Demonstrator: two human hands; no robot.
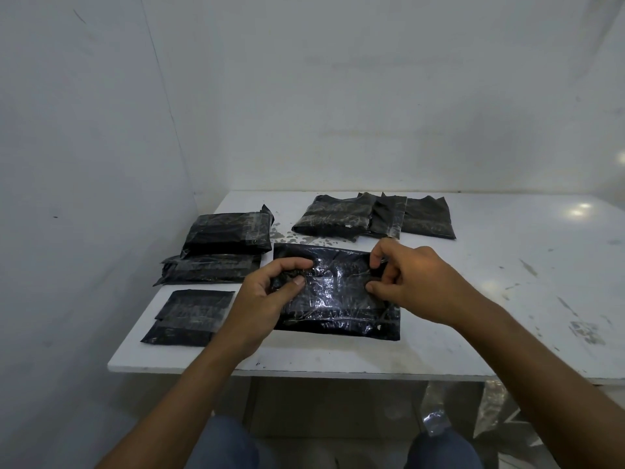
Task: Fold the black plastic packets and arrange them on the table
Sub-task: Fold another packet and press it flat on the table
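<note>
At the middle of the white tabletop (507, 299), near its front edge, a large black plastic packet (338, 299) is laid flat. Its left part is pinched by the curled fingers (297, 282) of the left hand (260, 302), its right part by those of the right hand (419, 282). Around it, further packets are set: a stacked pair (230, 231) at the left, a folded packet (192, 316) at the near left, an overlapping row (372, 214) behind.

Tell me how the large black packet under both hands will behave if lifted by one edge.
Probably floppy: the black packet wrinkles and bunches where the left hand and right hand pinch it, so it would likely sag. Likely slippery: its film is glossy and the table looks smooth, so a push may slide it. Lying flat, it seems unlikely to roll.
</note>
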